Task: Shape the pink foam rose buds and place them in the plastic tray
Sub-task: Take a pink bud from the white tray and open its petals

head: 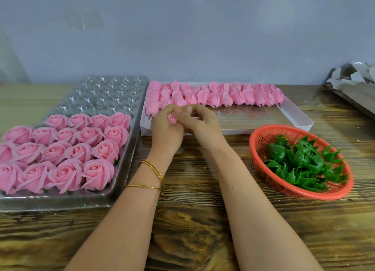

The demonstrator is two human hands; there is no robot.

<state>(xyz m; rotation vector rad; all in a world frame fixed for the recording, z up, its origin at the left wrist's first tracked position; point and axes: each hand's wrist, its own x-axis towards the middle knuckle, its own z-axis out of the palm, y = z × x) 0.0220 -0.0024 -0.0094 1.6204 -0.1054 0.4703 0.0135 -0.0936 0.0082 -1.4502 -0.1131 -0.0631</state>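
One small pink foam rose bud (172,119) sits gripped in the left hand (166,128), between the clear plastic tray (105,97) and white cardboard box (263,129), while the right hand (200,124) pinches its petals, which the person should ease outward gently, evenly, without tearing.

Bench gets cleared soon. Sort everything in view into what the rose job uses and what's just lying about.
In use:
rose bud, held between left hand and right hand
plastic tray with finished roses
white box of unshaped buds
orange basket of green calyxes, probably: green shows under finished roses

Lying about:
crumpled silver sheets, far right
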